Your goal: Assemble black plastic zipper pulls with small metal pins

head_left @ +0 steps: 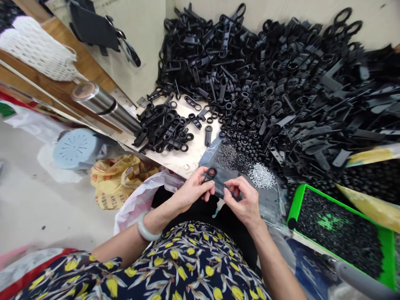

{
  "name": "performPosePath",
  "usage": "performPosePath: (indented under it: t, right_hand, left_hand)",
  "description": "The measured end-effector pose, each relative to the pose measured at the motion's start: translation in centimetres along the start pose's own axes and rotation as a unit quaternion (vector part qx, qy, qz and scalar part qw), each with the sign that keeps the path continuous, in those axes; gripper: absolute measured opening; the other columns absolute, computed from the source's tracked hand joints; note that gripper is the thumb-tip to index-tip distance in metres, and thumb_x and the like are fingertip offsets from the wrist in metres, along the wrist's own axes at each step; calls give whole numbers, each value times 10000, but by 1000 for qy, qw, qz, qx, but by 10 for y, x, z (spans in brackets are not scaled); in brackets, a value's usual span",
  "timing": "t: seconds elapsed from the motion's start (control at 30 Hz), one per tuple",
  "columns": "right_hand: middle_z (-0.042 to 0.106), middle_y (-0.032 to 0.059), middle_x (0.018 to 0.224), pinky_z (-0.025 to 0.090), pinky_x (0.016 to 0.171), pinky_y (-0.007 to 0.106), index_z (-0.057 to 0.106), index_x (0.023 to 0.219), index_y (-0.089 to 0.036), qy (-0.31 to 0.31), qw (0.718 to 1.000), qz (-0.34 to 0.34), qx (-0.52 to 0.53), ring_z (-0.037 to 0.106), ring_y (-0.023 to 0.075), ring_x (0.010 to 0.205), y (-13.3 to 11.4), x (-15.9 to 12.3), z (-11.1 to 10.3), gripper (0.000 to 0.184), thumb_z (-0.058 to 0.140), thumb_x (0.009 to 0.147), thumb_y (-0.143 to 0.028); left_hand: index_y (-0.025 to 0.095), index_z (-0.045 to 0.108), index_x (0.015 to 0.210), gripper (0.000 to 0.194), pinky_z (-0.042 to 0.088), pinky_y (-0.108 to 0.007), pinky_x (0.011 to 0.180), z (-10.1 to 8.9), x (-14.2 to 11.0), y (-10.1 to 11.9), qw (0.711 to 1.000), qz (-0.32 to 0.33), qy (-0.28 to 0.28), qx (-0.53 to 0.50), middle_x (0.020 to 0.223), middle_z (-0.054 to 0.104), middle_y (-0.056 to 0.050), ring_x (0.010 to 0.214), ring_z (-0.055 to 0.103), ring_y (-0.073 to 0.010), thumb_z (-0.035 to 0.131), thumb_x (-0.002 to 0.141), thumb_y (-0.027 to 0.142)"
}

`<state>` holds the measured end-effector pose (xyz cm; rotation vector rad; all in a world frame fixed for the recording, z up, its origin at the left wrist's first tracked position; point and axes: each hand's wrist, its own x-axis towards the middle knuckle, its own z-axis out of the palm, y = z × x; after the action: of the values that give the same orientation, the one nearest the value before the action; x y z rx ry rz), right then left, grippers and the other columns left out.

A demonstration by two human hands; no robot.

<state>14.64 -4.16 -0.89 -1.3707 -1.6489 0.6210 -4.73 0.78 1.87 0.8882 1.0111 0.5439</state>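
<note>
Between the thumb and fingers of my left hand (197, 186) is a black plastic ring-ended handle (210, 174), its ring pointing up and away from me. Close by on the right, my right hand (243, 199) is closed in a pinch on a tiny dark piece (225, 186), too small to name. The two hands are apart, over the near edge of the bench. Just beyond them lie small dark parts (227, 154) and a heap of silver pins (261, 175) on a grey sheet (265, 203). A single black handle (208, 136) rests on the pale board.
A large heap of black plastic parts (250, 75) fills the back and right. At left are a smaller pile of black handles (167, 127) and a steel flask (106, 106). A green tray (300, 200) of small black pieces stands at right. A yellow sack (114, 181) is lower left.
</note>
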Motion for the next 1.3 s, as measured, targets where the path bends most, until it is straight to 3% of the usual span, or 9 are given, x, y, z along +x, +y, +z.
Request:
performPosePath:
  t: [0.13, 0.27, 0.5, 0.63, 0.83, 1.07, 1.3]
  right_hand:
    - [587, -25, 762, 450, 594, 280, 681, 1006, -225, -3, 1000, 3, 2, 495, 115, 603, 0, -5, 0, 123, 650, 900, -171]
    - [592, -22, 774, 446, 590, 278, 681, 1018, -228, -10, 1000, 11, -1, 497, 116, 604, 2, -11, 0, 123, 650, 908, -182]
    - [607, -18, 782, 444, 588, 267, 678, 1008, -226, -22, 999, -6, -34, 506, 111, 612, 5, -8, 5, 108, 653, 912, -182]
    - [602, -21, 767, 447, 591, 263, 687, 1024, -222, -31, 997, -18, -73, 521, 111, 607, 8, -5, 8, 107, 655, 925, -199]
    - [655, -3, 803, 463, 610, 267, 696, 1052, -224, -28, 991, -45, -122, 569, 118, 623, 13, -9, 11, 118, 642, 951, -196]
    - [686, 14, 792, 475, 611, 278, 730, 1118, -222, -38, 989, -52, -130, 601, 132, 628, 14, -16, 14, 176, 597, 1009, -186]
    - [701, 20, 774, 481, 630, 275, 739, 1051, -204, -46, 986, -62, -145, 628, 136, 647, 12, -16, 15, 152, 594, 1021, -167]
  left_hand:
    - [175, 523, 1172, 387, 285, -213, 488, 9, 1, -6, 1000, -2, 9, -17, 662, 552, 70, 495, 426, -71, 660, 865, 367]
    - [171, 556, 1164, 327, 333, -232, 534, 12, 1, -10, 999, -7, 2, -50, 678, 579, 44, 532, 451, -95, 538, 863, 299]
    - [170, 547, 1286, 517, 438, -265, 680, 18, 2, -19, 999, 0, -9, -47, 833, 618, 18, 648, 534, -112, 528, 769, 180]
    - [166, 497, 1352, 555, 460, -275, 718, 21, 2, -21, 999, 2, -23, -27, 898, 641, -1, 700, 566, -123, 553, 801, 197]
    - [159, 402, 1442, 603, 466, -289, 713, 19, 0, -22, 1000, 7, -23, 9, 773, 609, 26, 709, 589, -152, 557, 863, 233]
    - [167, 404, 1465, 575, 476, -289, 713, 17, 3, -34, 997, 26, -10, 71, 763, 614, 17, 714, 602, -157, 518, 904, 217]
    - [158, 398, 1500, 582, 496, -298, 731, 16, 3, -40, 995, 28, -4, 93, 763, 636, 7, 722, 614, -163, 501, 930, 213]
